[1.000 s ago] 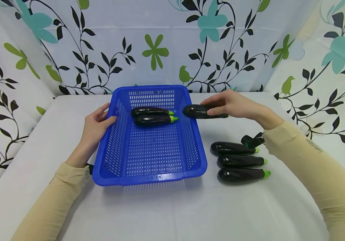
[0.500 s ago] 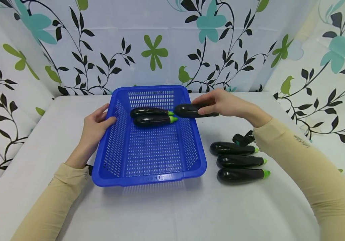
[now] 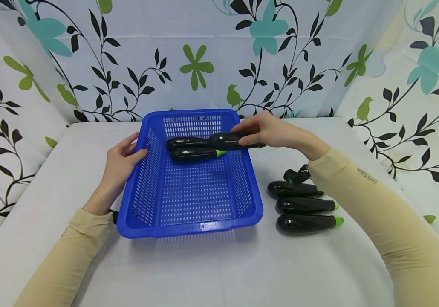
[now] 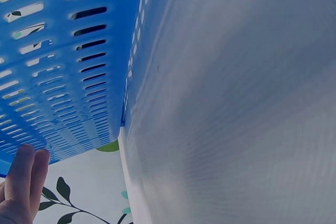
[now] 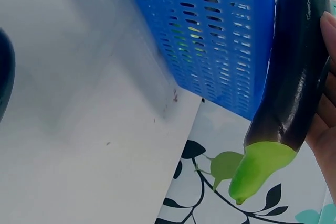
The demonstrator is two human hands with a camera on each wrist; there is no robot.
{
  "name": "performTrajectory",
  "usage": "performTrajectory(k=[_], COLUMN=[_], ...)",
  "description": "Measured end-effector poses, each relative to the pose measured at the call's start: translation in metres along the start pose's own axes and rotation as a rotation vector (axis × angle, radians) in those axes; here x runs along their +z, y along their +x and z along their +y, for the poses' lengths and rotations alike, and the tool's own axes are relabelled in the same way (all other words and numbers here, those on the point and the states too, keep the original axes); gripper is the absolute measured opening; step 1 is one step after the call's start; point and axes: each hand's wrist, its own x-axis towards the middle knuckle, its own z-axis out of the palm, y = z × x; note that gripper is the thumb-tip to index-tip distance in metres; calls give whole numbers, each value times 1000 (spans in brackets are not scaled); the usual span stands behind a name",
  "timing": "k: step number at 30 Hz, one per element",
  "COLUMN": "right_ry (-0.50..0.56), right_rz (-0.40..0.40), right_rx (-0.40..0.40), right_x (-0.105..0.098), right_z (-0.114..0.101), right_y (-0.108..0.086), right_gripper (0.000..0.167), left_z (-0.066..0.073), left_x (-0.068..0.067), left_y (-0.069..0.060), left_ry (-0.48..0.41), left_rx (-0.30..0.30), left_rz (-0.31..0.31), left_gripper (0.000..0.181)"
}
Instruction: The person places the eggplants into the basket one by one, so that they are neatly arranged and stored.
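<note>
Over the white surface (image 3: 204, 275), a blue basket (image 3: 200, 229) has its rim clamped by fingers of the left hand (image 3: 121, 161), likely for steadiness; fingers of the right hand (image 3: 271, 131) grip one eggplant (image 3: 224, 141) above the opposite rim, presumably for clearance (two eggplants (image 3: 193, 154) inside, three eggplants (image 3: 305, 205) beside).

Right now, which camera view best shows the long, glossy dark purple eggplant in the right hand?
The right wrist view, because the eggplant appears large with its green stem end visible. The head view shows it overlapping the blue plastic basket, partly covered by the right hand, green end unseen. The left wrist view shows nothing identifiable as it.
</note>
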Motion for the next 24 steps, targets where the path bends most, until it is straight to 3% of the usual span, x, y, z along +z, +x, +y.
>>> performTrajectory(k=[24], right_ry=[-5], right_rz=[-33], right_rx=[-44], right_x=[9], right_z=[-16], right_y=[28], right_gripper=[37], left_z=[1], left_x=[0], left_y=[0], left_ry=[4], left_rx=[-6], left_rz=[1], left_gripper=[66])
